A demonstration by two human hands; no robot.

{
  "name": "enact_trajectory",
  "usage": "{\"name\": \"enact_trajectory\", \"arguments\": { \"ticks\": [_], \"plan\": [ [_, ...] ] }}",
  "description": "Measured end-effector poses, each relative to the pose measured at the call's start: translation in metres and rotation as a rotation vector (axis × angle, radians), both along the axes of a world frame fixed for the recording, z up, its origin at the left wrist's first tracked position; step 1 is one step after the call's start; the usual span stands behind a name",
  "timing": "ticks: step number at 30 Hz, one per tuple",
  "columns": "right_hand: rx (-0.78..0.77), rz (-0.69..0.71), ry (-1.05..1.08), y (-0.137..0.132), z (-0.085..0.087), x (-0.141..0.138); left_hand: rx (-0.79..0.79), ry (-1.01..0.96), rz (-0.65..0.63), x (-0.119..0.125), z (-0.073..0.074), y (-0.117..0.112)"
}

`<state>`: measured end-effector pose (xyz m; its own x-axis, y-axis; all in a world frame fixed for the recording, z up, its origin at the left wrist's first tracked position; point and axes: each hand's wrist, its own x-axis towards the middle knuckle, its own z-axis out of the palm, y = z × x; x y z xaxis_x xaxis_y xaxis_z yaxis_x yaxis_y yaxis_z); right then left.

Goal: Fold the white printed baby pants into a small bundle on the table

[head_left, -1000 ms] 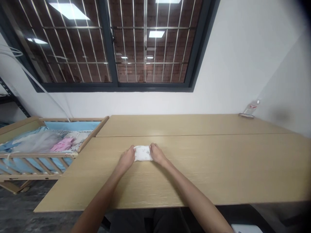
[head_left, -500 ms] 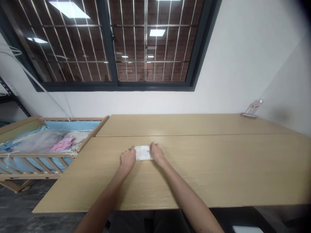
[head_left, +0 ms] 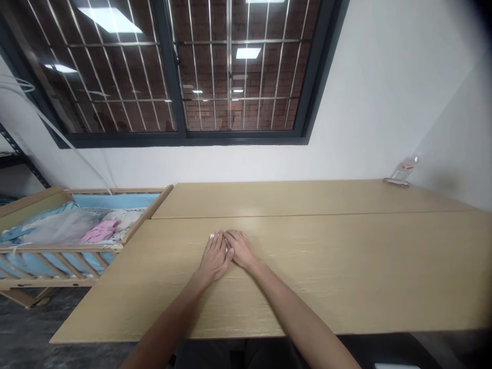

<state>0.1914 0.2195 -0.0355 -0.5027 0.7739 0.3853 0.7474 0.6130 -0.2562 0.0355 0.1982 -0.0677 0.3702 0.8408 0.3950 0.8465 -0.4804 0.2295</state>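
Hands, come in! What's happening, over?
Bare left hand, bare right hand: side by side. White cloth: beneath them on pale wooden table, only slivers showing. Hands block view.

The table (head_left: 326, 266) is pale yellowish beige with a fine streaky grain. The sliver of cloth (head_left: 211, 236) visible on it is white. Left of the table, the crib (head_left: 154, 206) is light wood-brown, its lining (head_left: 115, 200) sky blue, the bunched fabric (head_left: 100, 231) inside pink. Behind the table, the wall (head_left: 353, 128) is white, the window frame (head_left: 246, 138) charcoal, the bars (head_left: 229, 66) silvery.
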Motion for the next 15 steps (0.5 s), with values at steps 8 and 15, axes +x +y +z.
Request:
{"name": "enact_trajectory", "arguments": {
  "ticks": [8, 15],
  "plan": [
    [-0.129, 0.017, -0.045, -0.004, -0.005, 0.011, -0.034, 0.020, 0.118, -0.005, -0.002, 0.001],
    [-0.282, -0.029, -0.077, -0.007, 0.004, 0.018, -0.063, -0.017, 0.201, -0.016, -0.006, 0.003]
  ]
}}
